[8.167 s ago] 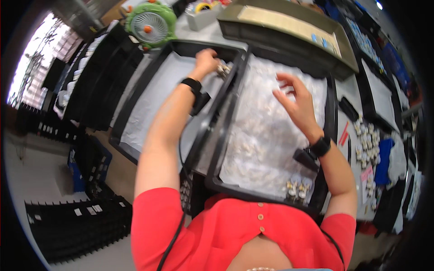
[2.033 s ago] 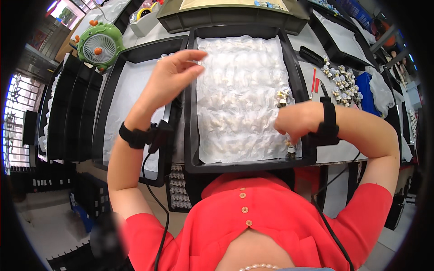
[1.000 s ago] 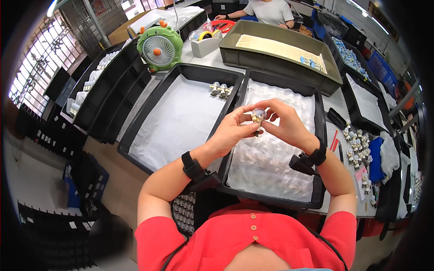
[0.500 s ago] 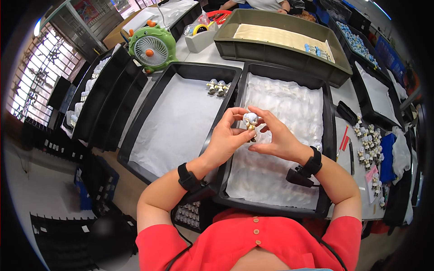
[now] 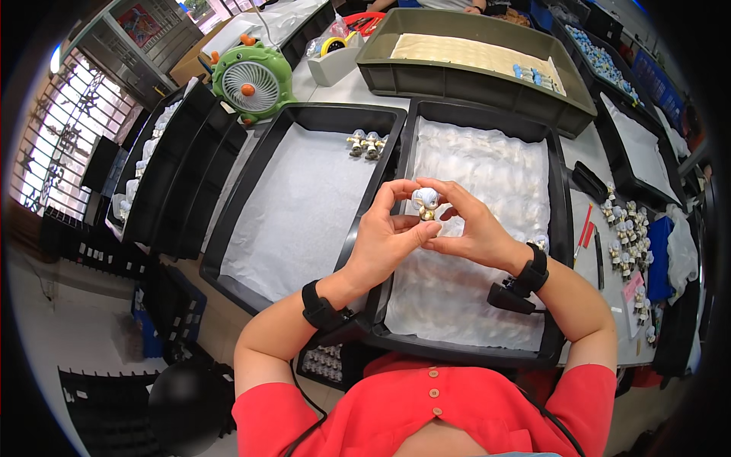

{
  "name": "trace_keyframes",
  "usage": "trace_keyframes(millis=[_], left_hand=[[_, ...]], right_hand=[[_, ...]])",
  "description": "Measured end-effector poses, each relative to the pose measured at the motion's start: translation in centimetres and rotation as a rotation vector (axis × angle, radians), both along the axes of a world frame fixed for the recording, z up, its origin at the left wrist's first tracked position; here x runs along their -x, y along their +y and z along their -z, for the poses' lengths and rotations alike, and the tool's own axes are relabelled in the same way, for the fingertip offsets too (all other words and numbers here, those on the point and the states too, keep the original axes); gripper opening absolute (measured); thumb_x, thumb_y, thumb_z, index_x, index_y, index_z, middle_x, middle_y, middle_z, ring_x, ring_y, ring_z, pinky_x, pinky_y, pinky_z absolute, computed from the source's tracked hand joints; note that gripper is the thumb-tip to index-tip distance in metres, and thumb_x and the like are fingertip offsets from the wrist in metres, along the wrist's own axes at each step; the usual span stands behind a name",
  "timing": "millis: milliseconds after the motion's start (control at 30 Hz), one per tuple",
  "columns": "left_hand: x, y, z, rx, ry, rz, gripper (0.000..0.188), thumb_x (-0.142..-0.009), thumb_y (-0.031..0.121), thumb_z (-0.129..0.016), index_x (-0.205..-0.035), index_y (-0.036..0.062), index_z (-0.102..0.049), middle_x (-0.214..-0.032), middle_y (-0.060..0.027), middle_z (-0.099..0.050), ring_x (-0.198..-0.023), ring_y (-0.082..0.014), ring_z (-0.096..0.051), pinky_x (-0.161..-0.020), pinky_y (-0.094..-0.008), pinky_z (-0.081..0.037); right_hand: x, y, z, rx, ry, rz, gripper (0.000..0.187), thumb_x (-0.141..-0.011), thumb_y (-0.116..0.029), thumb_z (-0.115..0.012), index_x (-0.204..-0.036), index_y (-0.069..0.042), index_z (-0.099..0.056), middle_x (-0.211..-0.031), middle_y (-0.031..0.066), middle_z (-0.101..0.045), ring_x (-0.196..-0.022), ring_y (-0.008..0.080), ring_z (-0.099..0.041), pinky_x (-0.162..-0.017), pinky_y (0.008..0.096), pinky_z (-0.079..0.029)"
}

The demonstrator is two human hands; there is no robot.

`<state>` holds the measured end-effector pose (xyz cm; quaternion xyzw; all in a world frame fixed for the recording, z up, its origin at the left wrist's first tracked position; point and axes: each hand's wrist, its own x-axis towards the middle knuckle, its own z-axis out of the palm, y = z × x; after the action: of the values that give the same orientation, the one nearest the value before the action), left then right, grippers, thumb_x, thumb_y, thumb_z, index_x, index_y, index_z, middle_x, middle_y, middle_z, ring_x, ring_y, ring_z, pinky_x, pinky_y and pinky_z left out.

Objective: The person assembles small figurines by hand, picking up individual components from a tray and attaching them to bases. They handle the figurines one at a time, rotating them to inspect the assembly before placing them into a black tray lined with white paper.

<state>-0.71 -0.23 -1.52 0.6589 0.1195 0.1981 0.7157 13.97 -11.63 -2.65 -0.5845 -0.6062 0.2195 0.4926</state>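
Both hands together: left hand, right hand pinch small figurine, seemingly fingertip grip.

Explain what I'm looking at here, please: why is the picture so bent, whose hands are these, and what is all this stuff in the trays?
The picture comes from a wide camera worn on a person's head, looking down, so straight edges curve near the rim. No machine here: both hands belong to that person in the red shirt. The left hand and right hand together hold a small figurine with a pale round head, above two black trays. The left tray has a white liner and a few figurines at its far end. The right tray is filled with clear bagged pieces. A green fan stands beyond, and more figurines lie on the table at the right. Black bands sit on both wrists.
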Motion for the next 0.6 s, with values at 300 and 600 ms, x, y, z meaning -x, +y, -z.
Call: trace_keyframes(millis=[300,600], left_hand=[[-0.07,0.21,0.25,0.123,-0.061,-0.002,0.042,-0.086,0.008,-0.063,-0.121,0.0015,-0.040,-0.114,-0.0105,-0.044,-0.095,-0.0198,-0.061,-0.077,-0.0280,-0.053],[0.14,0.24,-0.13,0.134,-0.061,-0.006,0.045,-0.088,0.015,-0.062,-0.127,0.0032,-0.043,-0.115,-0.0088,-0.050,-0.097,-0.0177,-0.059,-0.079,-0.0304,-0.052]], right_hand=[[0.45,-0.12,-0.07,-0.053,-0.042,0.044,0.077,-0.066,-0.014,-0.078,-0.133,-0.014,-0.040,-0.116,0.0073,-0.050,-0.101,0.0206,-0.052,-0.080,0.0334,-0.046],[0.38,-0.15,0.07,-0.127,-0.034,0.102,0.073,-0.064,-0.015,-0.080,-0.128,-0.013,-0.045,-0.117,0.0068,-0.051,-0.102,0.0198,-0.053,-0.079,0.0324,-0.046]])
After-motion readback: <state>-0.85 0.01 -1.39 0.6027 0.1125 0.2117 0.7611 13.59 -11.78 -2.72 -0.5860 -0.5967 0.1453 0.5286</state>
